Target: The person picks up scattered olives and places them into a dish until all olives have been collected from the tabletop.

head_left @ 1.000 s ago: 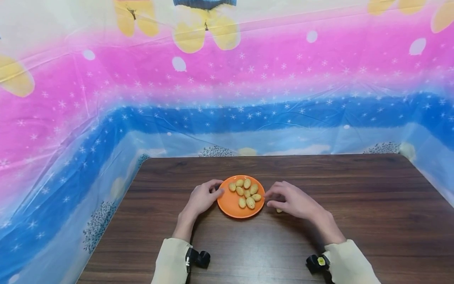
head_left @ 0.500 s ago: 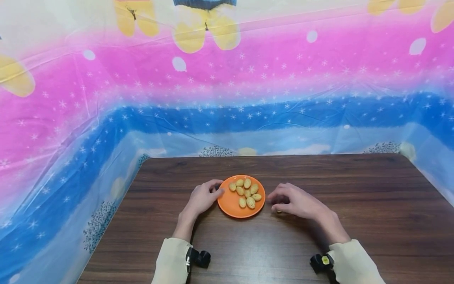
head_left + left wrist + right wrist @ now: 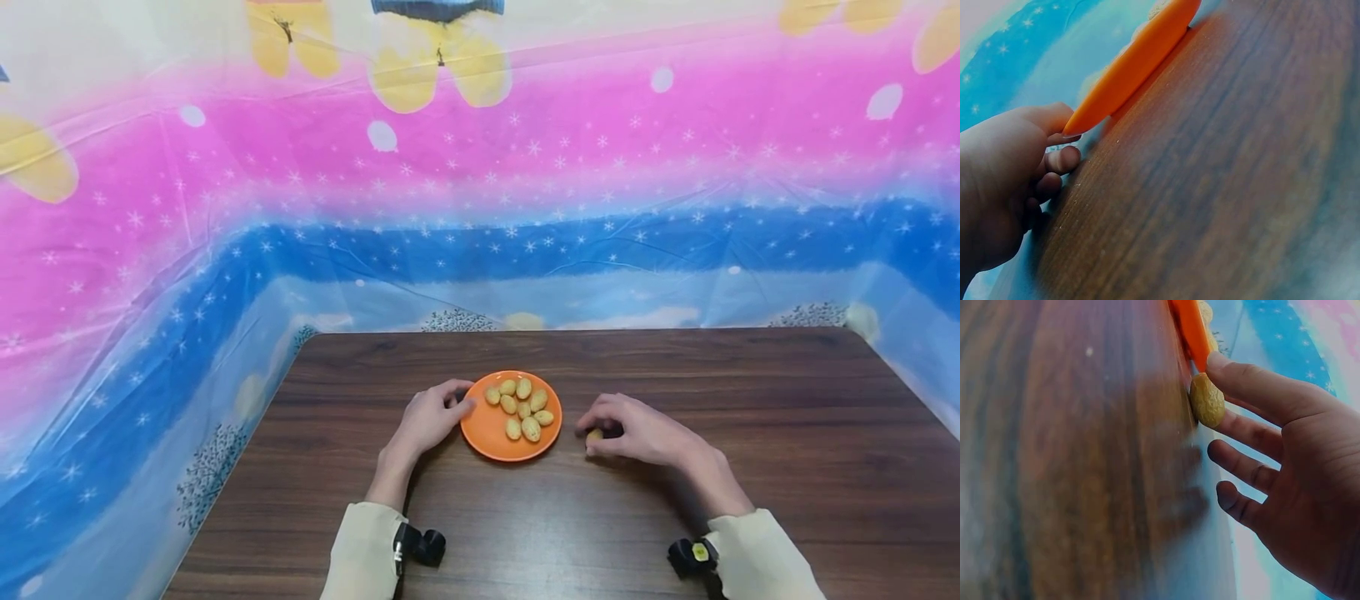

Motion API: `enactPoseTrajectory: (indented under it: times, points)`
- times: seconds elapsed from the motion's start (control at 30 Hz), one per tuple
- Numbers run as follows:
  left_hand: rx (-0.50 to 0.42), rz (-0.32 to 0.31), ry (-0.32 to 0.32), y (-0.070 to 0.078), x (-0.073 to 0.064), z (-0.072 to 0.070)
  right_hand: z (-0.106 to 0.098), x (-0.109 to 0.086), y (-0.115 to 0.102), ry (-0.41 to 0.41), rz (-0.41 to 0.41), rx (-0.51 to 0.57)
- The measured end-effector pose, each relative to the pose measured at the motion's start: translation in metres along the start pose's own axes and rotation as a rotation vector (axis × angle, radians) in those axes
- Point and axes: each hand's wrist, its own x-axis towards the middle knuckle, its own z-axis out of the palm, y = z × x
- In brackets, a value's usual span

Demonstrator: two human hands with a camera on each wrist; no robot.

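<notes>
An orange plate on the table holds several tan, wrinkled oval pieces, like nuts or dried fruit. My left hand pinches the plate's left rim; in the left wrist view the thumb lies over the rim. To the right of the plate, my right hand has thumb and index finger about a single tan wrinkled oval piece, down at the tabletop. Its other fingers are spread apart and hold nothing. In the head view, the hand partly covers this piece.
The dark wooden table has its far edge against a pink and blue patterned cloth. Black wrist cameras are strapped at both cuffs, the left camera and the right camera.
My right hand has moved a little to the right, away from the plate, and its thumb and index finger have come around the loose oval piece. The left hand and plate stay put.
</notes>
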Motion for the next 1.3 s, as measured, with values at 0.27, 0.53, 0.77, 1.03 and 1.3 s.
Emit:
enactPoseTrajectory:
  times: [0.27,0.53,0.77,1.03,1.3]
  points:
    - [-0.014,-0.001,-0.003,0.001,-0.001,0.000,-0.001,-0.001,0.004,-0.026,0.004,0.005]
    - [-0.013,-0.001,-0.006,0.001,-0.002,-0.001,-0.001,0.002,0.000,-0.028,0.025,-0.001]
    - [-0.012,-0.003,-0.006,0.001,-0.001,-0.001,-0.001,0.007,-0.001,-0.009,0.016,-0.012]
    - [-0.007,0.001,-0.001,0.001,-0.002,-0.001,-0.005,0.015,-0.013,-0.021,-0.031,-0.015]
    - [-0.002,0.001,0.005,0.001,-0.001,0.000,-0.007,0.026,-0.020,-0.014,-0.072,-0.020]
